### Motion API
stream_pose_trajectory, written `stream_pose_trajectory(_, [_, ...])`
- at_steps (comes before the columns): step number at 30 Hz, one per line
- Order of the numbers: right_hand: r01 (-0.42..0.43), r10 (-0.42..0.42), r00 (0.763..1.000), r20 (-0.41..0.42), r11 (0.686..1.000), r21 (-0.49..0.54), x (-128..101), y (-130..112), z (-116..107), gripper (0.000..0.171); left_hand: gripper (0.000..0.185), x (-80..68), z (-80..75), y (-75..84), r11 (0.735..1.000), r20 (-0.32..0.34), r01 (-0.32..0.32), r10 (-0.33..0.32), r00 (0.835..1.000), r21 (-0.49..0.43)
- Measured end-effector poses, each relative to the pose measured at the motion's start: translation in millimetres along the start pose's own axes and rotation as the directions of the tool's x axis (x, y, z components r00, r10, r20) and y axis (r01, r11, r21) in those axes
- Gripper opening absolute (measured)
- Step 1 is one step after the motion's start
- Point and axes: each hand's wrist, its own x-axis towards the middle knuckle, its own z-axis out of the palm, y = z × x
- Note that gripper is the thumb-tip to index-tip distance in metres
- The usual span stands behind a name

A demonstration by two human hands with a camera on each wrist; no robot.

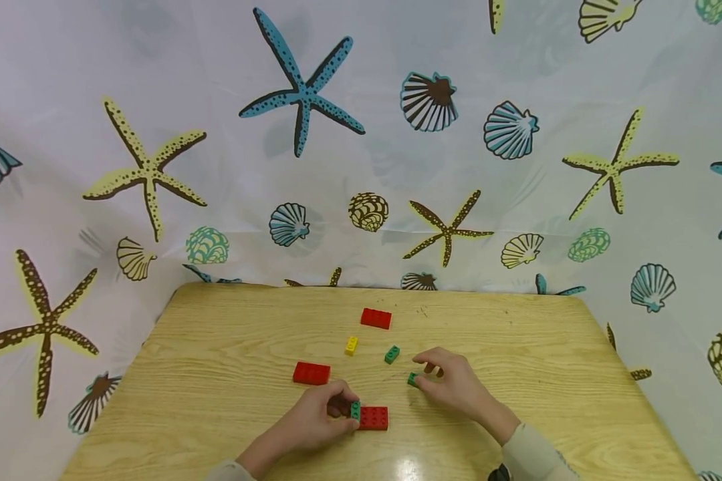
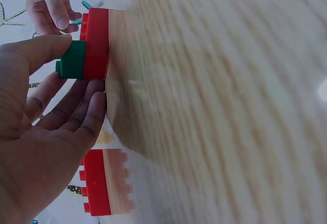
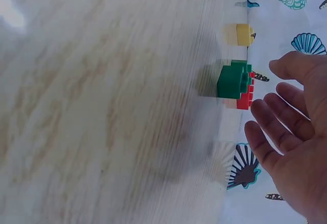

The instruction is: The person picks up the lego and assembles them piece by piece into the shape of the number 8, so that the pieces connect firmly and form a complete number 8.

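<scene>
No text, label, brand, number or sign can be read on anything in these views.

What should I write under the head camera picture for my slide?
Left hand holds a green brick on a red brick; right hand pinches another green one.

bright even light, glare on the table (image 1: 411,465), wrist views blurred, head view edges warped.

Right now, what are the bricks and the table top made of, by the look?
Red brick and green brick at the left hand: likely moulded plastic, solid colour, studded, slight sheen. Table: pale wood grain with a glossy glare spot; solid wood or laminate, cannot tell.
</scene>
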Motion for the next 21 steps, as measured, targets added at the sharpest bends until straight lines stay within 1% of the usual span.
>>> stream_pose_trajectory(6, [-0.013,0.012,1.0,0.011,1.0,0.02,0.5,5.1,-1.8,0.032,0.024,-1.0,0.1,0.0,1.0,0.0,0.002,-0.002,1.0,-0.007])
stream_pose_trajectory(11, [-0.029,0.028,0.999,0.036,0.999,0.028,0.2,7.6,0.9,0.032,0.025,-2.1,0.6,0.4,1.0,0.003,0.005,-0.005,1.0,-0.018])
stream_pose_trajectory(18, [-0.058,0.054,0.996,0.066,0.996,0.066,-1.0,5.8,4.6,0.032,0.025,-1.9,0.5,-0.4,0.999,0.009,0.019,-0.018,1.0,-0.03])
stream_pose_trajectory(21, [-0.067,0.061,0.994,0.086,0.996,0.066,-1.0,5.0,5.7,0.033,0.026,-1.9,0.1,-1.0,0.999,0.012,0.02,-0.019,1.0,-0.034])
